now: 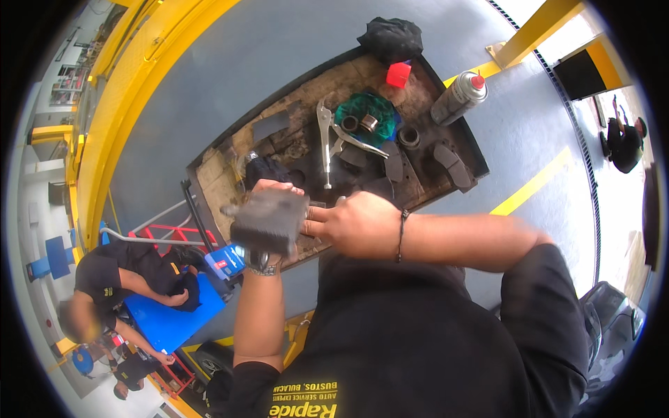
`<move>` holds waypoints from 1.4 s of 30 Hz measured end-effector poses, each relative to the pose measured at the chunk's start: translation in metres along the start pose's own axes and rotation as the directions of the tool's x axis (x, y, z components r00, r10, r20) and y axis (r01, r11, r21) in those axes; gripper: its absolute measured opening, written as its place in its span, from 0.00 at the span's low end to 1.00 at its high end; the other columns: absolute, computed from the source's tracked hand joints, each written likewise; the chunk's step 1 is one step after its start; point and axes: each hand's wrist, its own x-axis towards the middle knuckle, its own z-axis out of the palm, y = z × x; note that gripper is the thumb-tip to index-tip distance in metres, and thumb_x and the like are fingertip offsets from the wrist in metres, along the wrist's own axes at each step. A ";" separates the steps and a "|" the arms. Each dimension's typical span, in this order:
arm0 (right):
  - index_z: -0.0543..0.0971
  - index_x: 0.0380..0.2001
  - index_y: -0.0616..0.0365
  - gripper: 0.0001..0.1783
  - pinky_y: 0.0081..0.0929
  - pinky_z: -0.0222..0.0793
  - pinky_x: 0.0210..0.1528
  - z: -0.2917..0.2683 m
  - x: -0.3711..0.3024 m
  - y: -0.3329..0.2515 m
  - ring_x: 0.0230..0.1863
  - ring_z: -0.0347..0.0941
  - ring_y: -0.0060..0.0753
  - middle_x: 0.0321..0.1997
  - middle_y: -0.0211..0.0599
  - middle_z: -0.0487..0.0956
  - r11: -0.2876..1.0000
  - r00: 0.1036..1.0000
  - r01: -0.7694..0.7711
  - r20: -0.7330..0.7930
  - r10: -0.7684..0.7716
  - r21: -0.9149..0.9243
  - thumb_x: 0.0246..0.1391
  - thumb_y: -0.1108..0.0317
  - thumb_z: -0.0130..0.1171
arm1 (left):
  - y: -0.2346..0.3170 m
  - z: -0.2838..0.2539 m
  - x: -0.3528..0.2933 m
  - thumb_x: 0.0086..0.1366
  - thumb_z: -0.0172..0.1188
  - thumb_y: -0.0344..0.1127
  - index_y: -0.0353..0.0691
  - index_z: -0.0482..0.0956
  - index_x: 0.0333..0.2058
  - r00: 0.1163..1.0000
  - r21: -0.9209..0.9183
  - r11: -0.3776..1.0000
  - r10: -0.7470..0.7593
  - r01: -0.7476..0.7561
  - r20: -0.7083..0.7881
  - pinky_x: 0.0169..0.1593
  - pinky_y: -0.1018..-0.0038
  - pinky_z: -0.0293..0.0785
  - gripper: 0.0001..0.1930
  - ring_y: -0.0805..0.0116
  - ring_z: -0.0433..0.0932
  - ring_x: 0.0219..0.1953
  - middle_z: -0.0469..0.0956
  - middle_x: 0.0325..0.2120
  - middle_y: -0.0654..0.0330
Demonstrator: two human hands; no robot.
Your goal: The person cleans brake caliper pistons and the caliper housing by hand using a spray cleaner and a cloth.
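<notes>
A dark grey metal block, by its look a brake caliper [268, 224], is held up over the near edge of the workbench and is slightly blurred. My left hand [277, 187] grips it from behind and below; the fingertips show above its far edge and most of the palm is hidden. From the right, my right hand [362, 224] meets its side with fingers curled and pressed together, the fingertips against the block. Beyond them on the bench lie locking pliers [325, 143], a green cloth [366, 111] with a shiny metal cylinder [369, 124] on it, and several brake pads [451, 166].
A spray can [456, 99] with a red cap stands at the right of the workbench [209, 182]. A black bag [391, 38] and a red box [398, 74] sit at its far end. A yellow lift post [104, 139] rises at left; a co-worker [104, 285] sits by a blue panel [178, 313].
</notes>
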 end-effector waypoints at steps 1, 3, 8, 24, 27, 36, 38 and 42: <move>0.64 0.71 0.49 0.42 0.35 0.80 0.42 0.000 -0.001 0.000 0.40 0.84 0.42 0.61 0.37 0.79 0.999 0.999 -0.007 0.044 0.005 0.048 0.50 0.70 0.60 | 0.001 0.004 -0.006 0.35 0.82 0.63 0.33 0.74 0.53 0.997 0.080 0.997 0.001 0.005 -0.081 0.54 0.59 0.78 0.52 0.58 0.78 0.50 0.73 0.45 0.56; 0.63 0.71 0.50 0.43 0.34 0.79 0.46 -0.002 -0.003 -0.001 0.45 0.83 0.40 0.61 0.41 0.79 0.937 0.997 0.042 -0.070 -0.019 0.348 0.49 0.74 0.58 | 0.002 0.005 -0.003 0.39 0.80 0.64 0.34 0.73 0.54 0.994 0.186 0.977 0.107 -0.100 -0.027 0.54 0.60 0.78 0.50 0.59 0.78 0.49 0.74 0.46 0.56; 0.63 0.71 0.51 0.43 0.33 0.78 0.48 -0.012 0.000 -0.006 0.47 0.82 0.40 0.58 0.45 0.79 0.758 0.997 -0.063 0.071 0.023 0.650 0.49 0.75 0.56 | 0.007 -0.002 -0.002 0.46 0.76 0.66 0.34 0.74 0.52 0.989 0.269 0.953 0.119 -0.137 0.083 0.53 0.65 0.77 0.46 0.61 0.80 0.48 0.76 0.47 0.56; 0.74 0.59 0.55 0.30 0.39 0.80 0.33 -0.002 0.000 -0.010 0.32 0.83 0.40 0.65 0.36 0.75 0.964 0.992 0.070 -0.082 -0.094 -0.256 0.49 0.66 0.58 | 0.021 0.007 -0.017 0.43 0.76 0.69 0.32 0.67 0.58 0.939 -0.103 0.937 -0.340 0.334 -0.052 0.58 0.57 0.75 0.54 0.56 0.78 0.51 0.77 0.46 0.55; 0.74 0.54 0.62 0.29 0.44 0.79 0.46 0.004 0.005 -0.015 0.43 0.81 0.54 0.63 0.46 0.75 0.759 0.998 -0.039 -0.004 0.055 0.649 0.45 0.69 0.62 | 0.014 0.006 -0.010 0.42 0.77 0.70 0.35 0.69 0.56 0.982 -0.112 0.976 -0.189 0.187 -0.009 0.58 0.59 0.75 0.53 0.58 0.78 0.49 0.77 0.45 0.56; 0.76 0.54 0.63 0.20 0.28 0.76 0.41 0.007 -0.005 -0.021 0.37 0.77 0.24 0.45 0.34 0.81 0.880 0.988 -0.030 -0.120 0.099 0.474 0.58 0.72 0.57 | 0.005 0.008 -0.011 0.34 0.80 0.68 0.34 0.73 0.52 1.000 -0.073 0.997 -0.023 0.023 -0.004 0.55 0.59 0.78 0.53 0.60 0.79 0.47 0.74 0.44 0.57; 0.77 0.50 0.64 0.17 0.31 0.74 0.34 0.007 -0.005 -0.022 0.29 0.76 0.26 0.35 0.40 0.81 0.037 0.980 -0.114 0.107 0.167 0.993 0.59 0.68 0.58 | 0.006 0.009 -0.007 0.37 0.79 0.69 0.32 0.75 0.51 0.993 0.066 0.993 0.096 -0.100 0.069 0.53 0.60 0.79 0.51 0.59 0.80 0.47 0.73 0.45 0.56; 0.79 0.43 0.63 0.15 0.36 0.74 0.32 0.015 -0.004 -0.027 0.26 0.77 0.30 0.25 0.41 0.78 0.658 0.962 -0.001 -0.178 0.205 0.753 0.61 0.62 0.60 | 0.017 0.011 -0.006 0.51 0.74 0.64 0.37 0.72 0.53 0.980 0.162 0.971 0.155 -0.174 0.126 0.55 0.57 0.77 0.42 0.57 0.77 0.49 0.70 0.44 0.56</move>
